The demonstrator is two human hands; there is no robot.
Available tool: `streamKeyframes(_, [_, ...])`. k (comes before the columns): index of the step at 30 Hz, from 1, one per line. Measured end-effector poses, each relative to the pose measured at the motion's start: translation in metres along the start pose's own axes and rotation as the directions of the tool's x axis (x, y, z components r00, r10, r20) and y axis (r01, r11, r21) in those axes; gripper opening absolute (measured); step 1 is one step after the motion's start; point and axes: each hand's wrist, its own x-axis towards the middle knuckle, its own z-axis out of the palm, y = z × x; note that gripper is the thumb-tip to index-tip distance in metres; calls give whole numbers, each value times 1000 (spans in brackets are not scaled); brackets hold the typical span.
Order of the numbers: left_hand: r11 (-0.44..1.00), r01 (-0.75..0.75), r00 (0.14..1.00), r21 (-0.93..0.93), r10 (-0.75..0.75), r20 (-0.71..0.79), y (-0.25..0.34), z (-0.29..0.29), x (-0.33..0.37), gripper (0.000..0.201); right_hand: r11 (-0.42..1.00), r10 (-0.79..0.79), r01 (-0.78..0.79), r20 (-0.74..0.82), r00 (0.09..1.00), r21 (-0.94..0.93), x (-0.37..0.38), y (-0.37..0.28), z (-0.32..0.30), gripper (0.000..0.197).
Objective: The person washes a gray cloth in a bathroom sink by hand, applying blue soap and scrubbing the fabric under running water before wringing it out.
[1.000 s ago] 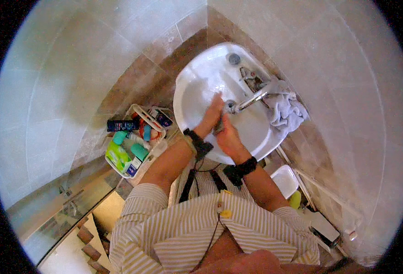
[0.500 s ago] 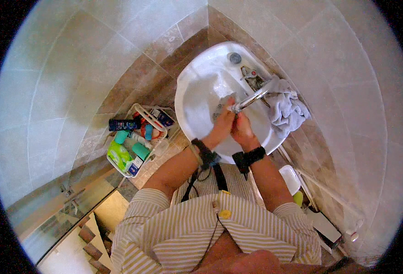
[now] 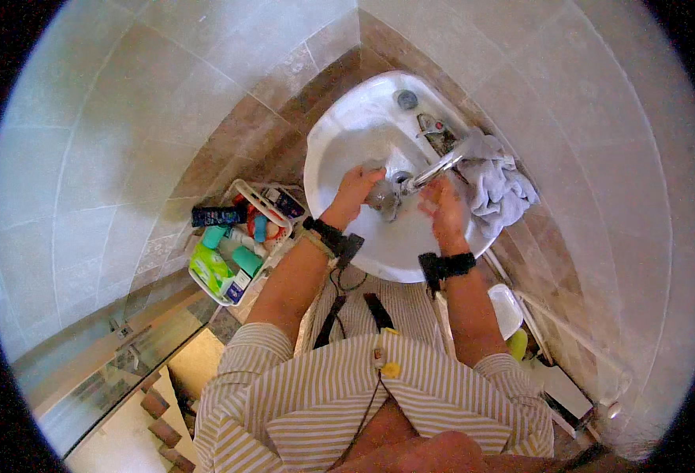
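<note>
Over the white washbasin [image 3: 333,154], my left hand [image 3: 354,194] is closed at the edge of a small, wet-looking grey cloth [image 3: 384,202], which hangs down into the bowl. On the other side of the chrome tap spout [image 3: 436,171], my right hand [image 3: 444,208] is held up with its fingers apart and nothing in it. The spout's tip lies between the two hands, close to the drain hole [image 3: 401,179]. A grey towel [image 3: 499,188] is bunched on the basin's right rim, beside the tap lever [image 3: 434,126].
To the left stands a white basket [image 3: 220,299] packed with bottles, green-capped containers and packets. A round grey object [image 3: 406,99] sits on the basin's back ledge. Tiled walls [image 3: 284,102] meet behind the basin. A white tub [image 3: 506,310] is low at the right.
My hands, together under the spout before, have moved apart: the left went left with the grey cloth, the right went right and opened.
</note>
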Motion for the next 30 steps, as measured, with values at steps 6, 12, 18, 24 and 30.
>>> streamKeyframes(6, [770, 48, 997, -636, -3, 72, -1, 27, -33, 37, 746, 166, -221, 146, 975, 629, -7, 40, 59, 54])
streamKeyframes(12, [746, -492, 816, 448, 575, -61, -38, -27, 11, 40, 315, 231, -328, 263, 937, 890, 20, 56, 64, 42])
streamKeyframes(18, [278, -504, 700, 818, 686, 198, -18, 14, -22, 50, 528, 215, -258, 167, 962, 809, 33, 46, 61, 34])
streamKeyframes(24, [490, -410, 785, 769, 619, 24, -34, 22, -8, 39, 655, 186, -170, 62, 981, 736, 45, 59, 58, 28])
streamKeyframes(30, [482, -250, 860, 840, 510, -37, -37, 29, -1, 34, 769, 324, -137, -195, 926, 624, 53, 70, 57, 29])
